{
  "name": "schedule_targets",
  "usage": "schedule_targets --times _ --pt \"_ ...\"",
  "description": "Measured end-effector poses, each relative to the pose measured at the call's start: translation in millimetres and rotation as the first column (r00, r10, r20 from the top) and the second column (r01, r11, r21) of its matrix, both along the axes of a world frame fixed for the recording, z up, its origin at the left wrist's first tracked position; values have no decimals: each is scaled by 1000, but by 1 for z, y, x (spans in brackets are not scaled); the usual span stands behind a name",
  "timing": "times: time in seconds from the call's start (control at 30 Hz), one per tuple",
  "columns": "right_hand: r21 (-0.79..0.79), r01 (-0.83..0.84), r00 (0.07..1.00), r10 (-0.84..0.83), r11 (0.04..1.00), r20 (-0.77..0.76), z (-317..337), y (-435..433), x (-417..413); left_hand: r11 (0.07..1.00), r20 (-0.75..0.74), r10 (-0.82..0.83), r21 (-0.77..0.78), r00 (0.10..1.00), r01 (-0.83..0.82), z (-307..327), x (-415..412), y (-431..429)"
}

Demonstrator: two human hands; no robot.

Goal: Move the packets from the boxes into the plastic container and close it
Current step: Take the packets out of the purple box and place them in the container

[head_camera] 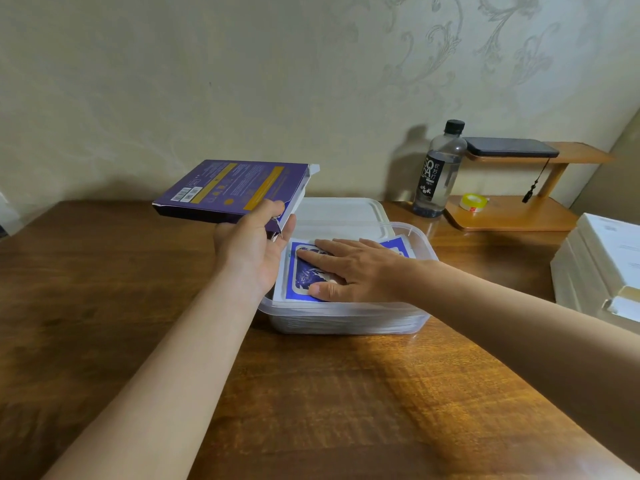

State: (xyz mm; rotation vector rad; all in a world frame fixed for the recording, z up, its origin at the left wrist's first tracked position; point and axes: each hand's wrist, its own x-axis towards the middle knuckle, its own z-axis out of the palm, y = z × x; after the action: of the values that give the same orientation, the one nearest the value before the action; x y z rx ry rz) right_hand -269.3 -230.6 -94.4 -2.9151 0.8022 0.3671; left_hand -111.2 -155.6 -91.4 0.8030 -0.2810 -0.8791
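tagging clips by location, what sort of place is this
Probably a room at home: patterned wallpaper, a wooden table, and a small wooden shelf holding a phone and tape roll.

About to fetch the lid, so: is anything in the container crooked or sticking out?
Yes. A back packet, behind the right hand, lies askew to the stack, its corner riding up by the rim of the container; it may foul the lid. The top packet lies flat. Nothing else stands out.

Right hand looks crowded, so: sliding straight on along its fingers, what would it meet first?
Probably the left hand gripping the purple box, or the container wall under it; depth unclear.
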Motion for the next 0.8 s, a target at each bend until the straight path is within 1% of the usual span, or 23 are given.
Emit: schedule_targets --times 0.33,0.5,0.8 --pt "26 -4 999 3 1000 54 1 -2 -2 1000 12 12 16 1000 -12 -1 3 0" --pt "42 18 989 -24 999 143 1 -4 -9 1000 43 15 10 999 -15 0 2 0" --pt "63 13 998 -17 998 53 -3 -7 -10 1000 54 17 8 998 -17 1 0 1"
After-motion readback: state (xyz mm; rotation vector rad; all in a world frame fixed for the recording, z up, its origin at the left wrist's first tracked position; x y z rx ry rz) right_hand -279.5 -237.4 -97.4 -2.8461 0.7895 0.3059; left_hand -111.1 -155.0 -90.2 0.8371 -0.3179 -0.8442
